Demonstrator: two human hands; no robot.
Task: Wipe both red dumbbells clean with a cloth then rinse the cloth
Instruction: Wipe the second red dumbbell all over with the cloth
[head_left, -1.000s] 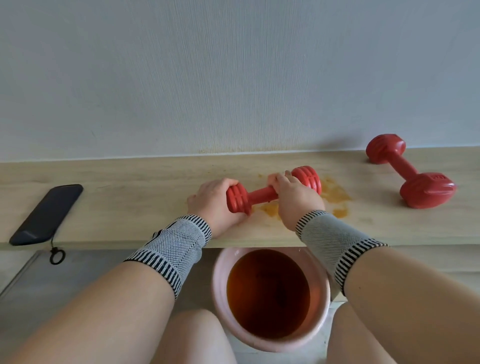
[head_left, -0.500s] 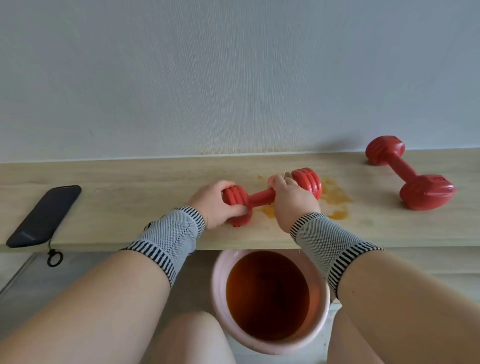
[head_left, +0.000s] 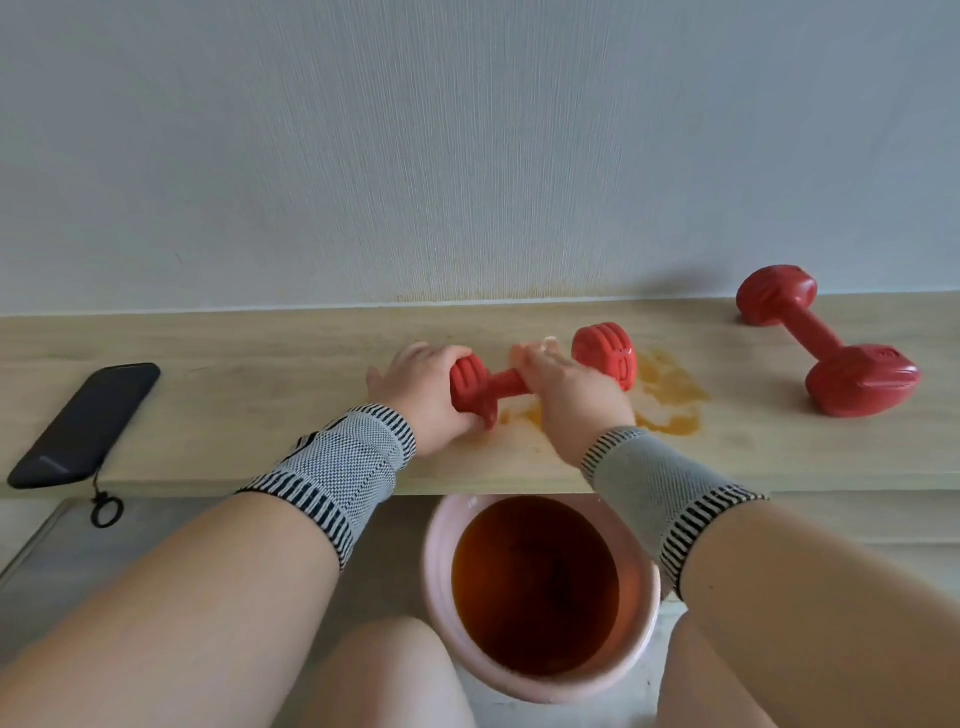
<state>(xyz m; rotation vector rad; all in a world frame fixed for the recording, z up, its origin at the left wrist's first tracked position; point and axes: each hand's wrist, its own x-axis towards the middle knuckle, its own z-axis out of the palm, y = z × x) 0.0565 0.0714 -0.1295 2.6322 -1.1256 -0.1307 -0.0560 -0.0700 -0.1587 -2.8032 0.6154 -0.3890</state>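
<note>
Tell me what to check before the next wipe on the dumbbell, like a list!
1. Near dumbbell held steady: ok, the left hand grips its left end on the wooden shelf.
2. Wiping hand in place: ok, the right hand is over the handle.
3. Cloth in that hand: cannot tell, only a pale scrap shows past the fingers.
4. Shelf clean: not ok, an orange puddle lies beside the dumbbell.
5. Rinse water ready: ok, the pink bucket below holds brownish water.
6. Second dumbbell wiped: cannot tell; it lies untouched at the right.
</note>
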